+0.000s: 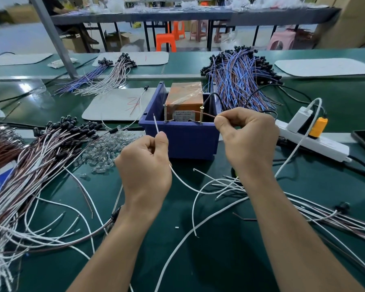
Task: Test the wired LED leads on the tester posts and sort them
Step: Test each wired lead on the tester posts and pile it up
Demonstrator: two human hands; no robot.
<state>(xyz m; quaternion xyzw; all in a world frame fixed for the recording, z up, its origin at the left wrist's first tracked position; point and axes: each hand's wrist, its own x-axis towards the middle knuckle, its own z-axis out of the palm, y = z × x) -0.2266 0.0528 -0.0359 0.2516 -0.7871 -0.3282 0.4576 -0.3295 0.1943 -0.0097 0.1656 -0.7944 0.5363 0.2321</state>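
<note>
Evidently midway: a white lead (pixel 155 124) is pinched by the left hand (pixel 144 165), a brown lead (pixel 209 114) by the right hand (pixel 247 138) at the tester posts (pixel 165 114); sorted bundles (pixel 240 81) are stacked behind, and many loose leads (pixel 30 165) are judged untested.

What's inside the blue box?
An orange box wrapped in clear tape sits in the blue box, with two upright screws in front. The floor underneath is hidden.

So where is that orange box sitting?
In the head view the orange box sits mid-table inside the blue bin, just beyond the right hand, with a heap of blue-and-brown wires on its right.
</note>
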